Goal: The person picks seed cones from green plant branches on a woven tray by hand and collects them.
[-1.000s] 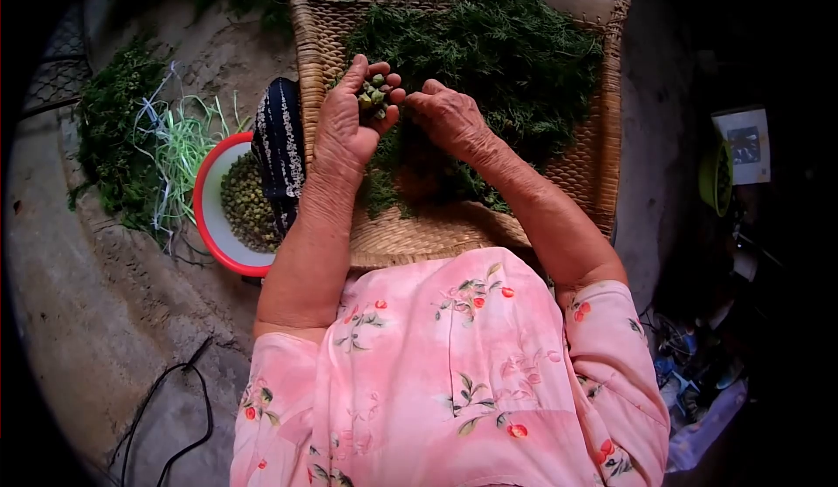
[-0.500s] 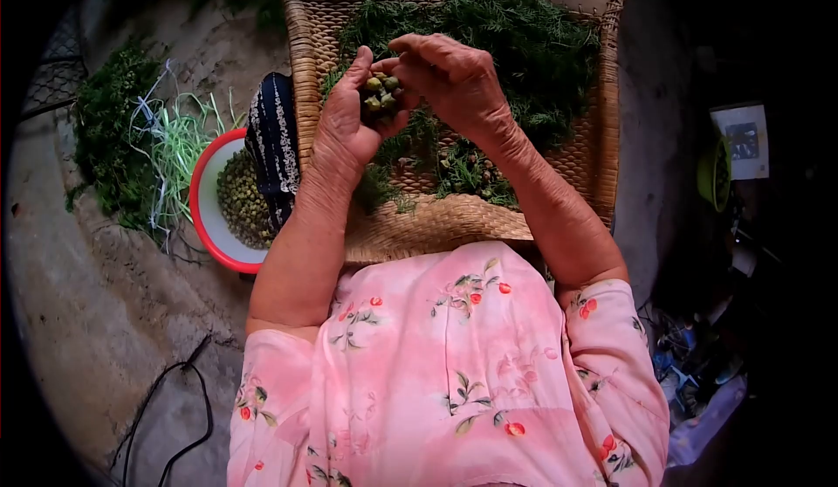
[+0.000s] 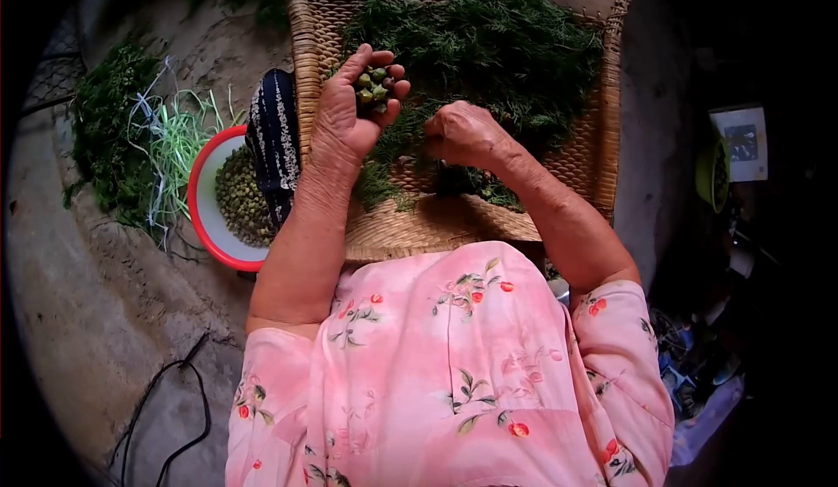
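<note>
Several green seed cones rest in my left hand, its palm turned up and its fingers curled around them. My right hand is closed, palm down, over the lower middle of a woven basket; whatever its fingers hold, if anything, is hidden. Dark green leafy sprigs fill the upper part of the basket. Smaller sprigs lie below and beside my right hand.
Left of the basket stands a white bowl with a red rim, holding many cones, with dark patterned cloth over its right side. Green strings and cut foliage lie farther left. A black cable lies on the floor.
My right hand has moved away from my left hand, down and slightly right over the basket. My left hand stays near the same place, still holding the cones.
</note>
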`<state>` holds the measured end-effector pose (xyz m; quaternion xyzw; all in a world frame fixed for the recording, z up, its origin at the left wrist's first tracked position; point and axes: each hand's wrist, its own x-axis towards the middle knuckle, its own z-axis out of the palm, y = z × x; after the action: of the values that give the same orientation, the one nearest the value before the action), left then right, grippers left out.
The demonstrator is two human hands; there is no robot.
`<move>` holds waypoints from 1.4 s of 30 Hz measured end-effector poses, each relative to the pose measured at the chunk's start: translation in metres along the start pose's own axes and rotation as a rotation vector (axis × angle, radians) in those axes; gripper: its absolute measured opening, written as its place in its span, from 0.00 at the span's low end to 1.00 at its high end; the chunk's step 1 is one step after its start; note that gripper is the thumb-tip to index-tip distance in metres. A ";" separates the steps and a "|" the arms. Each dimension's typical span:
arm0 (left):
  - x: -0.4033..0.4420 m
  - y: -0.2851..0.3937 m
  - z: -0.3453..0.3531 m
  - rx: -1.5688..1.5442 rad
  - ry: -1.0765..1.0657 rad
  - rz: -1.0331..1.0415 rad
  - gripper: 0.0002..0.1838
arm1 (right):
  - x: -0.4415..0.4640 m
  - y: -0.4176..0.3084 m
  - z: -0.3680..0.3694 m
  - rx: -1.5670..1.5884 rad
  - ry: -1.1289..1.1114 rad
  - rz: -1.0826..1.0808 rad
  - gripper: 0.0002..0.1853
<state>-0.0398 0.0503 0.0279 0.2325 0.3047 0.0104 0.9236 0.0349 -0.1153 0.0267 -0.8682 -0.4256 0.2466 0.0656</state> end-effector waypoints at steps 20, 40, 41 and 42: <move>-0.003 0.000 0.005 0.039 0.061 0.026 0.14 | 0.004 0.027 -0.023 1.170 0.243 0.155 0.13; 0.002 -0.006 -0.001 0.089 0.113 -0.007 0.16 | 0.008 -0.001 -0.025 0.434 0.529 -0.205 0.11; 0.001 -0.007 0.001 0.096 0.117 -0.024 0.17 | 0.008 -0.006 -0.029 0.598 0.523 -0.274 0.12; -0.002 -0.007 0.005 0.097 0.117 -0.024 0.17 | 0.008 -0.012 -0.032 0.763 0.514 -0.344 0.13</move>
<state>-0.0393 0.0416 0.0289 0.2721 0.3610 -0.0020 0.8920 0.0462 -0.0985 0.0552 -0.7322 -0.4120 0.1485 0.5217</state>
